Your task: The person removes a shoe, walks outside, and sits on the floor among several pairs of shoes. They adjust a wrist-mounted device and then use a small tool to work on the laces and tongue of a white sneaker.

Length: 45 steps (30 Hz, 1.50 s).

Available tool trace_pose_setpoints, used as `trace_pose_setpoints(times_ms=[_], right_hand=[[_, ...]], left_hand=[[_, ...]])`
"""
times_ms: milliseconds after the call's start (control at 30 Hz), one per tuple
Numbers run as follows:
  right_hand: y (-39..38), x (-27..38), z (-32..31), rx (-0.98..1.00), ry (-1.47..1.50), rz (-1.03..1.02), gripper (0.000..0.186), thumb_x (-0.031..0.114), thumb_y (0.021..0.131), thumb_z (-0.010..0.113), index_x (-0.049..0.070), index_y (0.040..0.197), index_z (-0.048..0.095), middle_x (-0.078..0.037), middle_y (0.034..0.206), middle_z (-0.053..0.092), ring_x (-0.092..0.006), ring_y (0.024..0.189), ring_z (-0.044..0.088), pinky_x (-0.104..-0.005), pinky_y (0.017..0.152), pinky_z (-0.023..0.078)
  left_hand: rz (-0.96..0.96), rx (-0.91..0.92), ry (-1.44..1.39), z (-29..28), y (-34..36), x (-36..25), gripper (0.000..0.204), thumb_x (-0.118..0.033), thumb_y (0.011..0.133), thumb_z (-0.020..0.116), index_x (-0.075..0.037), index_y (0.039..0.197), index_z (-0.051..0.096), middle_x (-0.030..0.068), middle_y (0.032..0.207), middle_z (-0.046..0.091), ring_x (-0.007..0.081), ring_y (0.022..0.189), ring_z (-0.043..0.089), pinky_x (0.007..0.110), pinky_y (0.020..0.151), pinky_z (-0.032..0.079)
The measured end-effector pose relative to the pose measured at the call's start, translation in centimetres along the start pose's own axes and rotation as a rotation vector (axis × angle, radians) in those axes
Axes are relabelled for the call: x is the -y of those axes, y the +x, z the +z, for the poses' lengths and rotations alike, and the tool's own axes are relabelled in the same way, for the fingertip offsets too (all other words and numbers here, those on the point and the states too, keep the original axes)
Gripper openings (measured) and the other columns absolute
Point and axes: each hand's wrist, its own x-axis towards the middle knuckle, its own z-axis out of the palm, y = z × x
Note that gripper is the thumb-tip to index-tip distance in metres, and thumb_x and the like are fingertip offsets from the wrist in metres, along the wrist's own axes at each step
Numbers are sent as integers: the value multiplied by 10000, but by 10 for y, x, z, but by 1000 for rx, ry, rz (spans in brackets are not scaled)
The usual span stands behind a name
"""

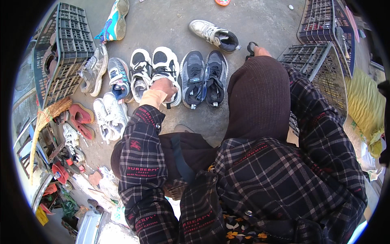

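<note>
My left hand (163,88) is closed at the heel opening of a white-and-black sneaker (165,61). Its mate, another white-and-black sneaker (141,65), stands against it on the left. Just to the right is a pair of grey-and-black sneakers (193,71), toes pointing away from me. Past my bent knee, my right hand (262,52) shows only in part, at a dark looped object (251,49) whose kind I cannot make out. A single white-grey sneaker with a dark lining (213,34) lies on its own close to that hand.
Plastic crates stand at the left (67,53) and right (313,61). A straw broom (53,110) leans near the left crate. Blue-grey sneakers (118,77), white sneakers (111,116) and red slip-on shoes (82,118) sit at the left. A yellow sack (365,101) lies far right.
</note>
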Motion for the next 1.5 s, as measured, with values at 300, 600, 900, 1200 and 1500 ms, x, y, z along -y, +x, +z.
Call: trace_pose_setpoints(times_ms=[300,600,900,1200,1500], right_hand=[[8,7,-5,10,17,126,318,197,805,517,82,1102,529,-168,1107,565,-306,1071,532,-412,842,445],[-7,12,-19,19,48,2,310,209,780,545,69,1056,543,-190,1049,581,-345,1020,548,-406,810,453],[9,28,-61,51,-161,-338,276,244,729,588,9,873,618,-195,937,615,-355,844,603,-400,724,480],[-16,126,-107,640,308,-623,317,258,786,569,-16,941,605,-100,791,636,-164,717,625,-269,616,508],[-40,186,-178,357,11,-705,224,234,702,616,13,737,620,-75,621,633,-173,532,603,-305,510,483]], left_hand=[[87,-67,-135,28,19,-14,250,-300,747,616,-54,762,654,117,695,638,258,733,623,344,721,474],[93,-226,-98,60,35,-53,323,-328,735,640,-51,900,642,168,884,629,321,874,595,391,781,462],[106,-134,-89,56,41,-42,272,-301,735,636,-54,845,652,171,858,629,319,855,600,387,773,464],[168,-251,-224,57,39,-56,278,-304,703,661,-45,803,649,176,793,624,329,796,600,382,730,466],[201,-445,-1335,-31,1,-83,172,-197,810,638,-58,730,576,-4,604,550,36,460,451,160,382,292]])
